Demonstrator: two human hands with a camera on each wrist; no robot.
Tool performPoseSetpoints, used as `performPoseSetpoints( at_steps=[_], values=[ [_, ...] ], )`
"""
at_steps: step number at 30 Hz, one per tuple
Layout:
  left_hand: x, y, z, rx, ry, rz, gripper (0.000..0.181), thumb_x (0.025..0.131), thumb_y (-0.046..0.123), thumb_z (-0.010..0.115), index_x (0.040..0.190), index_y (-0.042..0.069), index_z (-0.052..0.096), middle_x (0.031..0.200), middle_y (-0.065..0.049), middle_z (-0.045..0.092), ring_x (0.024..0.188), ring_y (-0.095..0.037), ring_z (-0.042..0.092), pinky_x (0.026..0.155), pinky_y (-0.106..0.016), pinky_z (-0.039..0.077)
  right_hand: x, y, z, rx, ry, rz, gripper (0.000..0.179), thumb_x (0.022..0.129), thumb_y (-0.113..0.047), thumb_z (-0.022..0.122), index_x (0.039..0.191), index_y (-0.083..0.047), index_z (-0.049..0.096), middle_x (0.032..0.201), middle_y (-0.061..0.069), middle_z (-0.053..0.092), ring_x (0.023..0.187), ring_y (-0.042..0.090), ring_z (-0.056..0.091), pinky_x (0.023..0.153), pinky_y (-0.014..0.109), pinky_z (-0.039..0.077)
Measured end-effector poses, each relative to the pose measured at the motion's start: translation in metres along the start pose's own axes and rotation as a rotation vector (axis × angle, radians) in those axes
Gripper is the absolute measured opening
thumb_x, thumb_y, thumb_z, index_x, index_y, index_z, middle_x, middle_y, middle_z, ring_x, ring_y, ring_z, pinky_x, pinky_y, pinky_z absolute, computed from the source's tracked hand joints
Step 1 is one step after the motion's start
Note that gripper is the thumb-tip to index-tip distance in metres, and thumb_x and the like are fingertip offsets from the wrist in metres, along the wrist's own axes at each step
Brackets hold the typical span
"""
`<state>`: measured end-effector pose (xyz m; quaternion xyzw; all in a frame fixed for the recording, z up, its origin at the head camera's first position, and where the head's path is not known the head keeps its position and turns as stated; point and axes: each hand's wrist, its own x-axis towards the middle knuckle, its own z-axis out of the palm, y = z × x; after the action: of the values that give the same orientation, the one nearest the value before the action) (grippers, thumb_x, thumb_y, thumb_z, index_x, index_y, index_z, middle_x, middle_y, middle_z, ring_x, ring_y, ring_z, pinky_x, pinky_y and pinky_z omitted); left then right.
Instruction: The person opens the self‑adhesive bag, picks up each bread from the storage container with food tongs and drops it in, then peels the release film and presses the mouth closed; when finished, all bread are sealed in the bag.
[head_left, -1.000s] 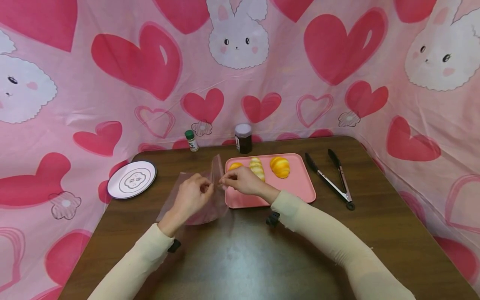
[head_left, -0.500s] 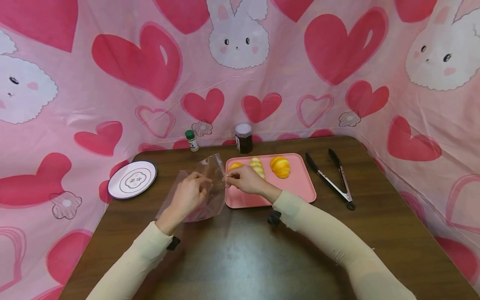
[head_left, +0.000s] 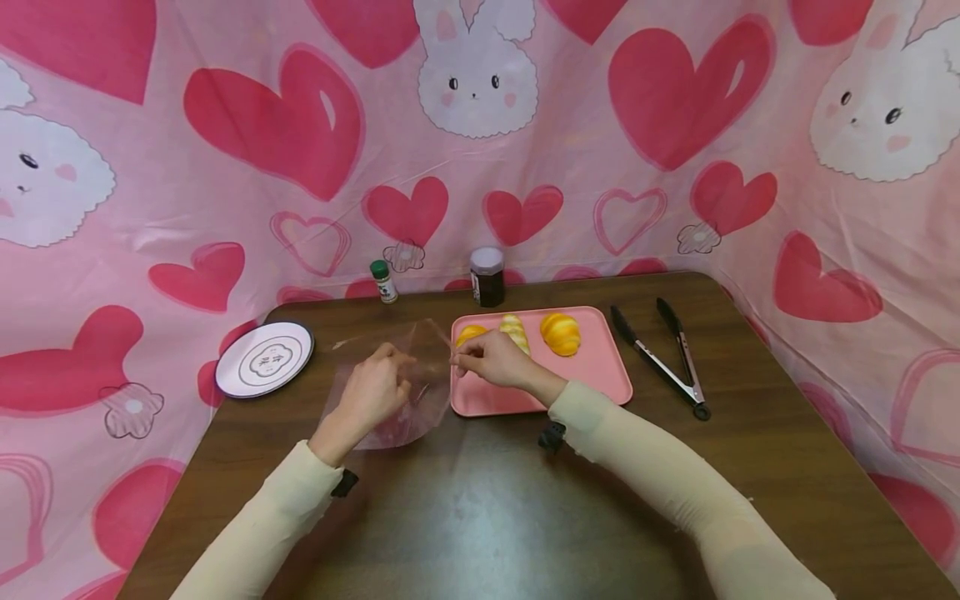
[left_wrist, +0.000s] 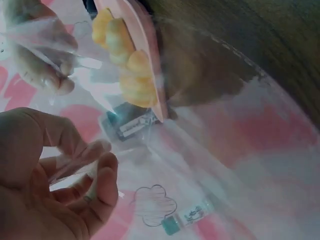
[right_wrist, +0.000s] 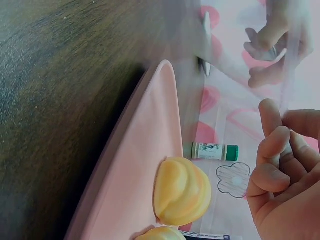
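Observation:
A clear plastic bag (head_left: 429, 346) is held up between my two hands over the left half of the table. My left hand (head_left: 371, 387) pinches its edge between thumb and forefinger, which shows closely in the left wrist view. Opposite, my right hand (head_left: 495, 358) pinches the other side with its fingertips, above the left end of a pink tray (head_left: 577, 387). The bag's see-through film (left_wrist: 220, 115) spreads out past the left hand's fingers. On the tray lie a golden bread roll (head_left: 560, 334), a pale striped one (head_left: 513, 327) and another roll (right_wrist: 181, 190), partly behind my right hand in the head view.
A white plate (head_left: 264, 360) lies at the table's left edge. At the back stand a green-capped shaker (head_left: 383, 282) and a dark jar with a pale lid (head_left: 487, 277). Spread tongs (head_left: 686, 383) lie right of the tray. A pink printed cloth (head_left: 480, 183) hangs behind.
The hands have drawn slightly apart, the left one moving left and the right one a little right. The bag's upper part, upright earlier, now spreads wider and lower between them.

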<state>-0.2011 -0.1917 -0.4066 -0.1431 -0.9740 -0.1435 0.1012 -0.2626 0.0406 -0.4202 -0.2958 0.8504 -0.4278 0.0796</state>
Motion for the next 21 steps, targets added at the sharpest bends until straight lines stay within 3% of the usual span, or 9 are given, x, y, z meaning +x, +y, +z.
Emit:
performPoseSetpoints(
  at_steps=[5,12,15,21],
  values=[
    [0.0008,-0.002,0.0028,-0.045,0.059,0.064,0.033,0.078,0.005,0.072,0.112,0.004,0.073,0.103,-0.014,0.065,0.072,-0.025,0.063,0.066,-0.044,0.057,-0.0019,-0.0009,-0.0007,0.017,-0.017,0.036,0.022,0.099,-0.024,0.063,0.097,-0.007,0.077,0.088,0.004,0.076,0.077,0.013,0.057,0.062,0.022,0.046],
    [0.0002,-0.0044,0.0016,0.009,-0.025,0.085,0.045,0.083,0.004,0.066,0.127,0.013,0.069,0.105,-0.012,0.065,0.062,-0.018,0.056,0.053,-0.029,0.052,-0.0037,-0.0006,-0.0021,0.033,-0.028,0.064,0.019,0.098,-0.025,0.063,0.098,-0.012,0.077,0.083,-0.003,0.074,0.069,0.015,0.052,0.061,0.024,0.046],
    [0.0004,-0.0046,0.0013,0.026,-0.052,0.081,0.046,0.081,0.006,0.068,0.126,0.01,0.069,0.104,-0.012,0.065,0.063,-0.017,0.054,0.056,-0.031,0.053,-0.0046,-0.0001,-0.0028,0.038,-0.035,0.08,0.018,0.099,-0.025,0.063,0.099,-0.014,0.077,0.082,-0.006,0.074,0.071,0.016,0.054,0.063,0.025,0.049],
    [0.0018,-0.0069,0.0046,0.042,-0.03,0.114,0.046,0.077,0.008,0.072,0.122,0.0,0.069,0.095,-0.013,0.064,0.063,-0.016,0.051,0.059,-0.035,0.052,-0.0046,0.0016,-0.0022,0.04,-0.037,0.07,0.02,0.099,-0.025,0.062,0.101,-0.012,0.077,0.082,-0.006,0.075,0.07,0.015,0.056,0.064,0.025,0.051]
  ],
)
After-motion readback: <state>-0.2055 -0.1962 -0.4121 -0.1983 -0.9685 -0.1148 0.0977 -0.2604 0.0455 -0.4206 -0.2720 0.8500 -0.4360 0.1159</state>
